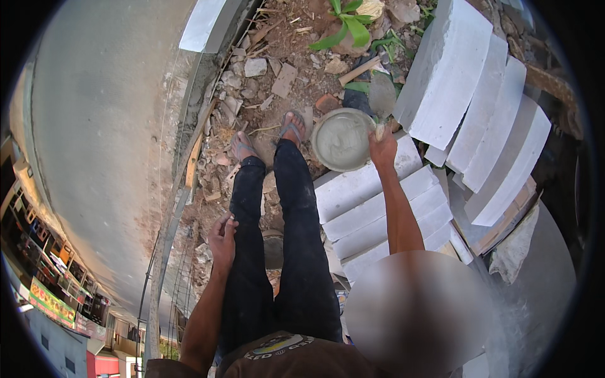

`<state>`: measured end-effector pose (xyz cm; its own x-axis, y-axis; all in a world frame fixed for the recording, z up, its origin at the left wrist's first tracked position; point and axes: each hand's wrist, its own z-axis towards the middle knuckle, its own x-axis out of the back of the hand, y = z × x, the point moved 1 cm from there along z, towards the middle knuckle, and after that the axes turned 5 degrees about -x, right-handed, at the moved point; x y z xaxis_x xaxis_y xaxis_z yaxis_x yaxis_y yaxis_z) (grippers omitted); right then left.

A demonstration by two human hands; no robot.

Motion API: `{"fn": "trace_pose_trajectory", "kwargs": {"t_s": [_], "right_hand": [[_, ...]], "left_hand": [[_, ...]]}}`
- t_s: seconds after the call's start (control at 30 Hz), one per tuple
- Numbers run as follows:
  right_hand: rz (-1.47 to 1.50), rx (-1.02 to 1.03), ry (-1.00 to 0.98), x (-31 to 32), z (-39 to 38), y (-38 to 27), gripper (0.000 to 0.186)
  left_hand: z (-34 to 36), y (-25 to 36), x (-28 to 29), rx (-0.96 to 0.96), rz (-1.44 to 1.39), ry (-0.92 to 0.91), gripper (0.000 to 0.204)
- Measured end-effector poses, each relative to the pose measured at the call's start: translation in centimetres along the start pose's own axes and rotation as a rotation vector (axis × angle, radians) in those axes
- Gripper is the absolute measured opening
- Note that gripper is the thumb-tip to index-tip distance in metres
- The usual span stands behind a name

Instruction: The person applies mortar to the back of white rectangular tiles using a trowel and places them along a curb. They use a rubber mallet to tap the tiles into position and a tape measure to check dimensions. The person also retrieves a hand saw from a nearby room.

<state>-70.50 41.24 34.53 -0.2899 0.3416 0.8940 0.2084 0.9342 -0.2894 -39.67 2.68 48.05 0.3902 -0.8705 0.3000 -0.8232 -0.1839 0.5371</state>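
My right hand (382,150) is stretched forward and grips the handle of a trowel (382,96), whose grey blade points away from me just past the rim of a round bucket (322,123). The bucket holds wet grey mortar and stands on the ground by my right foot. My left hand (222,237) rests against my left thigh on black trousers, fingers loosely curled and holding nothing. Flat white building blocks (372,208) lie stacked under my right forearm.
More white blocks (485,107) lean in a row at the right. Rubble, broken bricks and a green plant (348,25) cover the bare soil ahead. A grey rendered wall (101,138) runs along the left, with a street and shop fronts far below it.
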Motion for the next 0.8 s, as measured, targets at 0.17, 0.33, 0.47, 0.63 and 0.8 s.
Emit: {"fn": "trace_pose_trajectory", "kwargs": {"t_s": [0.17,0.33,0.47,0.63,0.8], "right_hand": [[0.249,-0.255,-0.06,3.9,-7.3,-1.8,0.03],[0.024,-0.141,-0.35,5.2,-15.2,-1.3,0.029],[-0.416,-0.13,-0.548,2.8,-13.9,-0.5,0.03],[-0.653,-0.106,-0.688,-2.4,-11.4,0.6,0.027],[-0.557,-0.089,-0.738,-4.2,-12.4,-1.3,0.032]], "left_hand": [[0.6,-1.0,0.2,0.048,-0.081,0.084,0.024],[1.3,-2.3,0.1,-0.029,-0.148,0.095,0.018],[1.7,-3.0,0.1,-0.097,-0.074,0.045,0.014],[1.9,-3.2,0.0,-0.084,-0.026,0.018,0.017],[1.3,-4.5,0.4,-0.04,0.018,0.043,0.019]]}}
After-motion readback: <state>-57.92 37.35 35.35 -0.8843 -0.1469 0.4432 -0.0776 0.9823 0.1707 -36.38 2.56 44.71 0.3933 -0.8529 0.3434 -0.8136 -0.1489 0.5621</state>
